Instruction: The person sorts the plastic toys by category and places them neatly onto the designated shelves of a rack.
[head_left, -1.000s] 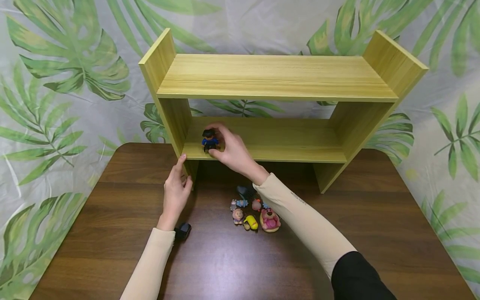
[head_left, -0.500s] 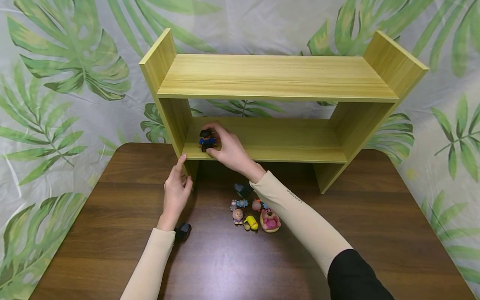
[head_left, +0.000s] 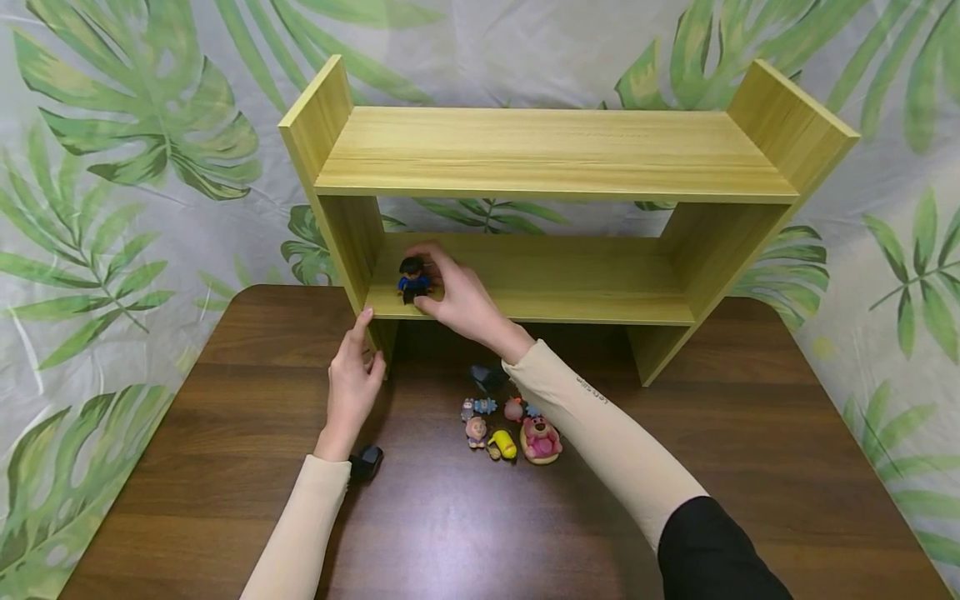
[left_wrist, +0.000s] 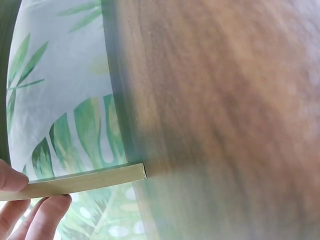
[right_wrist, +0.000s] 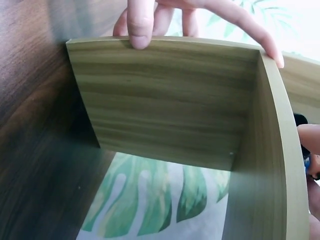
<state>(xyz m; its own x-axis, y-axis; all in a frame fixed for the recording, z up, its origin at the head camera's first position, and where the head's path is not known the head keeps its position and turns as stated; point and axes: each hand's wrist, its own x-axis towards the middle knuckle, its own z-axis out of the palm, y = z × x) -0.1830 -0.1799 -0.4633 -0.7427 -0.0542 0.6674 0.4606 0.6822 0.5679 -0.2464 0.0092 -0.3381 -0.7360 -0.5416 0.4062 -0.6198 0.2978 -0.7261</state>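
On the middle board of a wooden shelf (head_left: pixel 577 267), at its left end, a small toy figure (head_left: pixel 411 283) with dark hair, blue top and black legs stands upright. My right hand (head_left: pixel 468 304) holds it from the right, index finger behind and thumb in front. The right wrist view shows only a sliver of the figure past the board edge. My left hand (head_left: pixel 352 383) grips the shelf's left side panel (right_wrist: pixel 165 95) below that board, thumb on one face and fingers (left_wrist: pixel 52 212) on the other. Its index fingertip touches the board's front corner.
Small toys lie on the dark wood table (head_left: pixel 225 467) before the shelf: a pink bear (head_left: pixel 540 442), a yellow toy (head_left: pixel 503 444), a pinkish figure (head_left: pixel 476 432) and several others, some partly behind my right forearm. The shelf's top board (head_left: pixel 555 154) overhangs the middle one.
The toy figure has shifted slightly left in my right hand, toward the shelf's left side, and then stays put. My left hand has not moved.
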